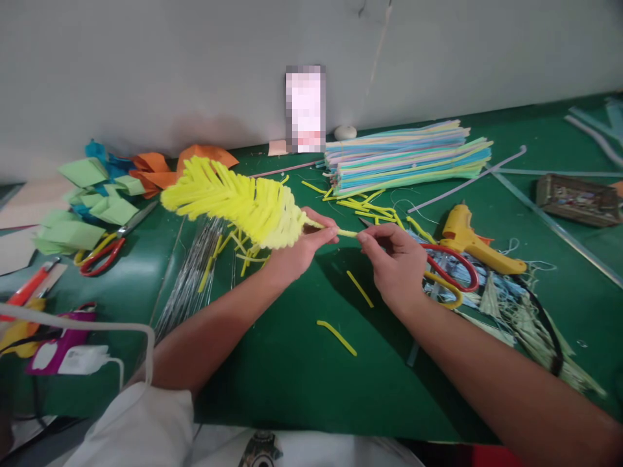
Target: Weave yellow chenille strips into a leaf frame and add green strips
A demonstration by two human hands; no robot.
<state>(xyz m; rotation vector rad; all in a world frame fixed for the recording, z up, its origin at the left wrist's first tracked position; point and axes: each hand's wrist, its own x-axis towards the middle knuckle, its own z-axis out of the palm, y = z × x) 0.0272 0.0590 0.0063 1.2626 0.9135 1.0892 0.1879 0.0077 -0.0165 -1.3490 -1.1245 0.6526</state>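
- While the left hand (pixel 311 243) pinches the yellow stem (pixel 348 233) near the plume, the right hand (pixel 400 266) grips its other end between thumb and fingers; the hands are slightly apart.
- The fuzzy yellow plume (pixel 228 202) extends leftward from the left hand, above the green table (pixel 292 383); the left fingers, partly hidden, appear bent round the stem.
- Two short yellow pieces (pixel 360 289) lie below the hands.
- Rightward are red-and-yellow-handled scissors (pixel 474 275) and a yellow glue gun (pixel 470 243).
- Leftward lie thin wires (pixel 189 279) and folded green papers (pixel 82 172).
- Farther back, a pastel stick bundle (pixel 406 161) rests near an upright phone (pixel 305 110).
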